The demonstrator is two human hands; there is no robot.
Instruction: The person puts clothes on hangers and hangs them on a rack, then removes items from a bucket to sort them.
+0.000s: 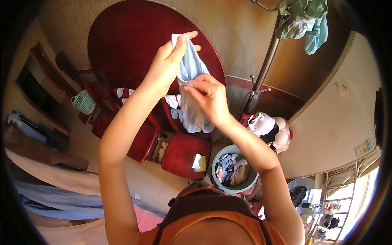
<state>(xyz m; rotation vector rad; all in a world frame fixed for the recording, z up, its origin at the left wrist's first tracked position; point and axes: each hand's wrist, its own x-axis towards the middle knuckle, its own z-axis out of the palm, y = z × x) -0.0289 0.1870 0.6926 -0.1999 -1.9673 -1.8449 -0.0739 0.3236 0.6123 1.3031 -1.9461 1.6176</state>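
A thin light-blue cloth garment (191,65) is held up in front of the dark red round table (131,39). My left hand (167,62) pinches its upper end between thumb and fingers, with two fingertips showing past the cloth. Lower down, my right hand (211,93) grips the garment's edge between thumb and forefinger. Below my hands, pale clothing (194,122) hangs at a red chair; where it parts from the held garment is hard to tell. More white pieces (173,100) hang over the chair back.
A light-blue basin (217,183) of clothes stands right of a red chair seat (180,153) bearing a yellow tissue pack (200,163). Bras (280,137) lie piled nearby. A metal coat stand (268,64) holds green garments (301,21). A green basket (83,102) sits at left.
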